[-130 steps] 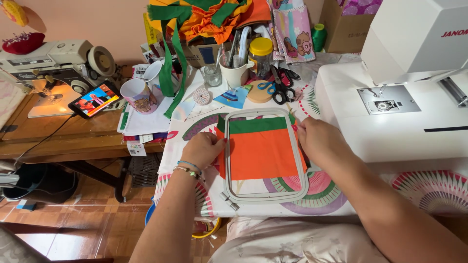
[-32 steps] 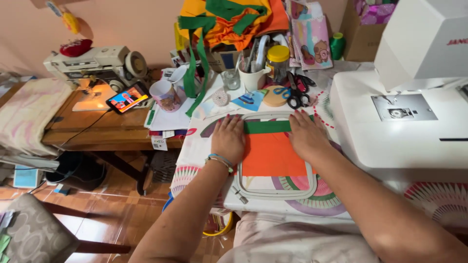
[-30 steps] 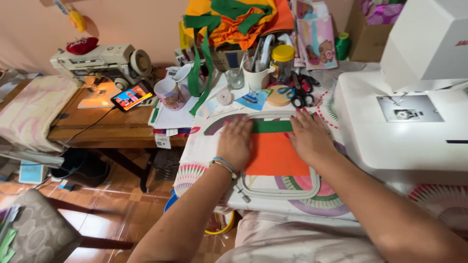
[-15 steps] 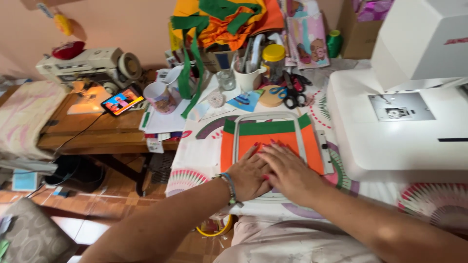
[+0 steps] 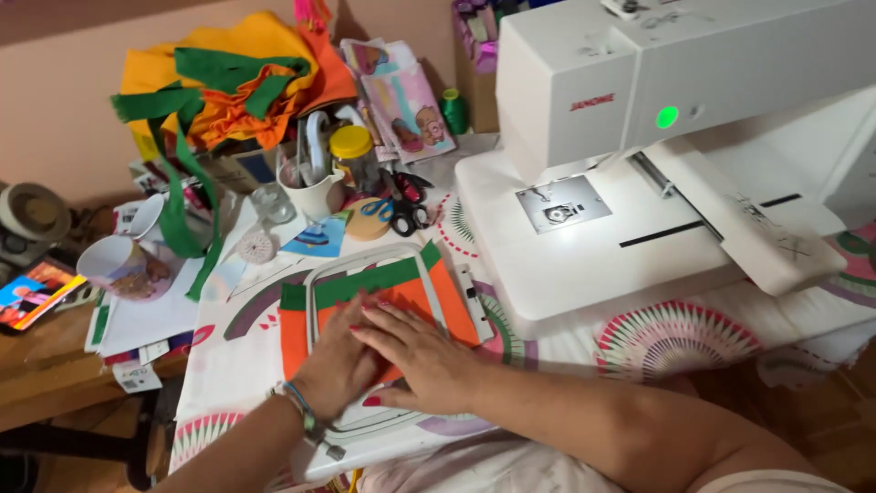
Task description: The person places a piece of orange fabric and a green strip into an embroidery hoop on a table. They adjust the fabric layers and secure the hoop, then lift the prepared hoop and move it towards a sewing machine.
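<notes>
A: Head view, containers first. We note a white pitcher-shaped cup (image 5: 313, 187) at the back of the table (image 5: 228, 383), holding upright tools we cannot tell apart. Just right of it stands a glass jar with a yellow lid (image 5: 352, 155); contents not readable. A small clear glass (image 5: 272, 203) sits left of the cup, and a patterned mug (image 5: 121, 267) lies tilted on papers at the table's left edge.

B: Agreed. We also log scissors (image 5: 401, 203) near the jar, and a heap of orange and green cloth (image 5: 228, 78) behind the cup. The white sewing machine (image 5: 666, 137) fills the right side, a green light lit on its body.

A: Now the worked piece. We see a white embroidery hoop (image 5: 388, 265), rounded rectangle, lying flat on the patterned table cover just left of the machine bed. Inside it, orange fabric (image 5: 452, 306) with a green strip (image 5: 374, 281) across the upper part; the fabric also spills past the hoop's left side.

B: Hands: left hand (image 5: 339, 365) and right hand (image 5: 422, 356) both rest flat on the fabric within the hoop, side by side and overlapping. Each grip is released, fingers spread, pressing rather than grasping anything.
</notes>
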